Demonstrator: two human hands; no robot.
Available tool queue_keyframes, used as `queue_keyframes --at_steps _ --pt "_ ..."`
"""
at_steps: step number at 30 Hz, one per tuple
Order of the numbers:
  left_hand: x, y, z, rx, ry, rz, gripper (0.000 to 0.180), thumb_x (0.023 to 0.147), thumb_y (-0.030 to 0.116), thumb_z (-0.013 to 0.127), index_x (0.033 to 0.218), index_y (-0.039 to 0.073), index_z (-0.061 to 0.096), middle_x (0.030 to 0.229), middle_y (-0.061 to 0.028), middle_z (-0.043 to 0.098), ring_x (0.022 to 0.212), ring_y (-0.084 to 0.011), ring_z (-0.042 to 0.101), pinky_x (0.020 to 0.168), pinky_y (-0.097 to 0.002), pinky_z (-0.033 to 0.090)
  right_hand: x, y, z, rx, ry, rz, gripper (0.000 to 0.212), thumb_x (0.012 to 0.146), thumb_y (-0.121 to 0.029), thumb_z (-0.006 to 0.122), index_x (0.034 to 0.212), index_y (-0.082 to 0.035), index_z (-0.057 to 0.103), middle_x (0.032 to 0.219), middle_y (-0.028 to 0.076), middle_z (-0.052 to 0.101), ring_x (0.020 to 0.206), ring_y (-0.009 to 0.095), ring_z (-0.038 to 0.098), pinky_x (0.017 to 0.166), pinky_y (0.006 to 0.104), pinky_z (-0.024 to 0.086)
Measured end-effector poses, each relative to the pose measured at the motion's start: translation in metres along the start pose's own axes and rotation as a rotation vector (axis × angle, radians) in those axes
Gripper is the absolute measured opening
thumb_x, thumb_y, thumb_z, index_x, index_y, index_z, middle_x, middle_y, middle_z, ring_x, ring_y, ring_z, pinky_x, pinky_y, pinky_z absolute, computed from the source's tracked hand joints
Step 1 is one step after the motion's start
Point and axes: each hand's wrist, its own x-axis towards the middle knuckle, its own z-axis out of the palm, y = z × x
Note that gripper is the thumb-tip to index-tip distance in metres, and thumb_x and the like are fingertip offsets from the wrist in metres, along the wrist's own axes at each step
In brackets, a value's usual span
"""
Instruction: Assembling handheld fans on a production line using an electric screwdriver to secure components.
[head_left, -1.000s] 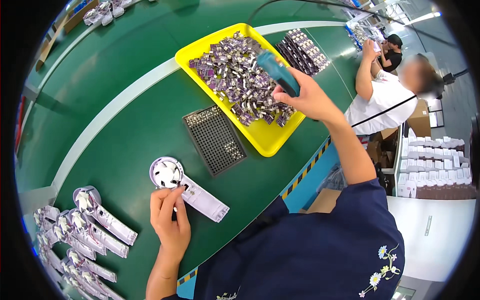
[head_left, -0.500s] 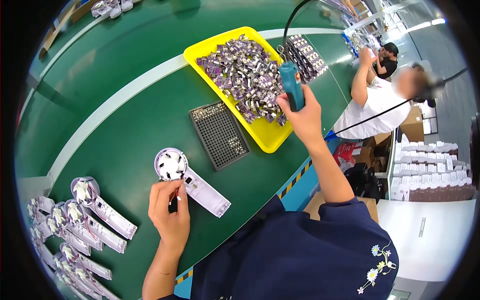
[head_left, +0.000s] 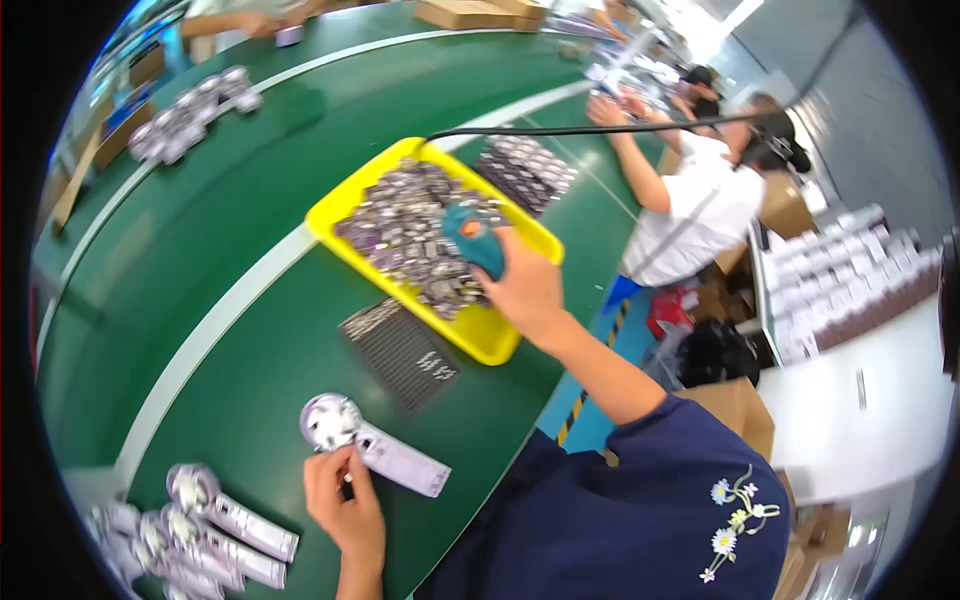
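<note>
My right hand (head_left: 525,290) grips a teal electric screwdriver (head_left: 470,238) with an orange button, held over the near corner of a yellow tray (head_left: 335,217) full of small silver-purple parts. A black cable runs up from the tool. My left hand (head_left: 345,505) rests on a white part (head_left: 372,450) with a round head and a flat handle, lying on the green belt. A black grid tray (head_left: 400,350) lies between the white part and the yellow tray.
Several finished white parts (head_left: 215,525) lie stacked at the lower left. Another dark tray (head_left: 525,170) sits beyond the yellow one. A person in a white shirt (head_left: 700,215) works at the right. White boxes (head_left: 850,270) fill a shelf at far right.
My right hand with the screwdriver has swung from upright over the tray's edge to lower over the yellow tray. The left hand stays on the white part.
</note>
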Motion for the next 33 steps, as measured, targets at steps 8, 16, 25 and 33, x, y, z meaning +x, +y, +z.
queue_keyframes --at_steps 8,16,25,33 --pt "0.015 0.001 0.004 -0.124 0.112 -0.044 0.006 0.087 -0.004 0.070 0.090 -0.001 0.066 0.084 -0.0079 0.058 0.070 -0.0160 0.055 0.060 -0.0273 0.043 -0.009 -0.039 -0.053 0.750 -0.182 -0.016 0.034 0.084 0.001 0.078 0.109 -0.003 0.057 0.090 0.006 0.069 0.075 0.010 0.064 0.067 0.0245 0.051" --pt "0.018 -0.008 0.004 -0.281 0.114 -0.160 0.013 0.088 -0.007 0.066 0.099 -0.002 0.064 0.099 -0.0099 0.061 0.084 -0.0198 0.065 0.067 -0.0294 0.058 -0.063 -0.108 -0.019 0.646 -0.718 -0.354 0.035 0.082 0.001 0.080 0.106 0.000 0.055 0.090 0.008 0.071 0.078 0.011 0.068 0.071 0.0261 0.053" --pt "0.012 -0.009 0.002 -0.287 0.114 -0.121 0.012 0.089 -0.007 0.065 0.099 -0.002 0.063 0.097 -0.0119 0.060 0.084 -0.0245 0.067 0.071 -0.0324 0.061 -0.067 -0.131 -0.012 0.530 -0.740 -0.639 0.037 0.080 -0.012 0.085 0.104 -0.001 0.058 0.090 0.008 0.073 0.080 0.017 0.072 0.073 0.0280 0.054" --pt "0.013 -0.013 0.002 -0.299 0.098 -0.140 0.013 0.088 -0.007 0.064 0.099 -0.002 0.063 0.096 -0.0123 0.059 0.084 -0.0260 0.069 0.070 -0.0348 0.057 -0.069 -0.130 -0.005 0.564 -0.783 -0.528 0.032 0.082 -0.006 0.082 0.102 -0.001 0.057 0.090 0.006 0.074 0.083 0.014 0.072 0.075 0.0277 0.055"
